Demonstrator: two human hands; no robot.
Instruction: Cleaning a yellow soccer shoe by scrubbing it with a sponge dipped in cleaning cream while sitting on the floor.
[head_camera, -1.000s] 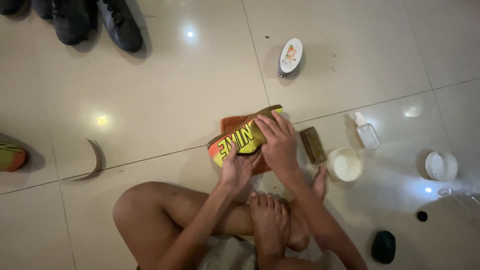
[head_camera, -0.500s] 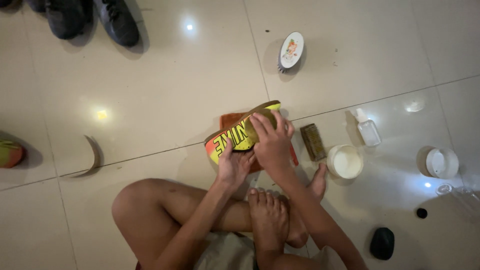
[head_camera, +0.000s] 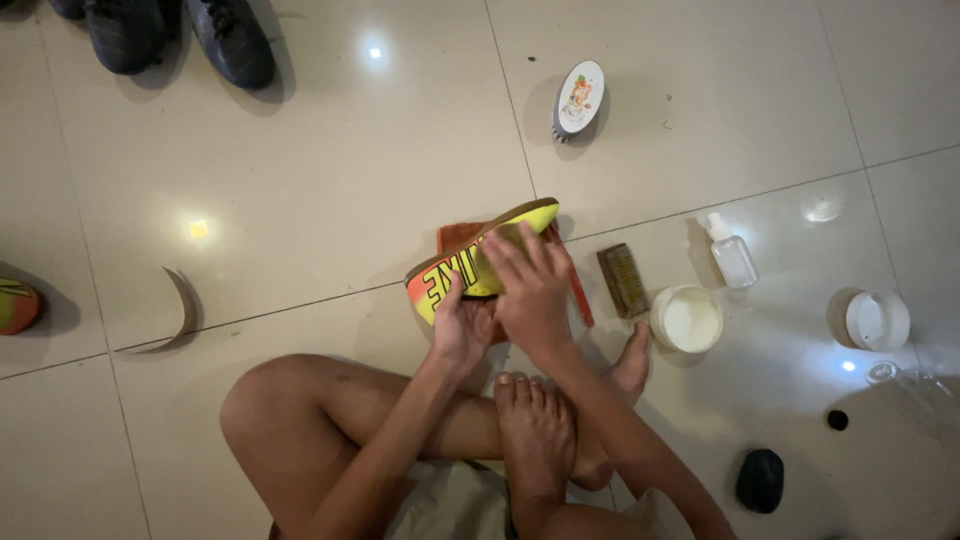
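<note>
The fingers of the right hand (head_camera: 530, 290) were spread flat over the upper face of a yellow and orange insole (head_camera: 470, 268), while the fingers of the left hand (head_camera: 462, 325) were closed around its lower edge from beneath. The insole was held tilted above an orange cloth (head_camera: 455, 240) laid on the floor (head_camera: 300, 200), just before the crossed legs. A rubbing or wiping step appeared to be in hand. A firm grip underneath and even pressure along the surface would be called for next. A brown brush (head_camera: 623, 281), a white tub (head_camera: 687, 319) and a small clear bottle (head_camera: 731, 257) were ranged to the right.
</note>
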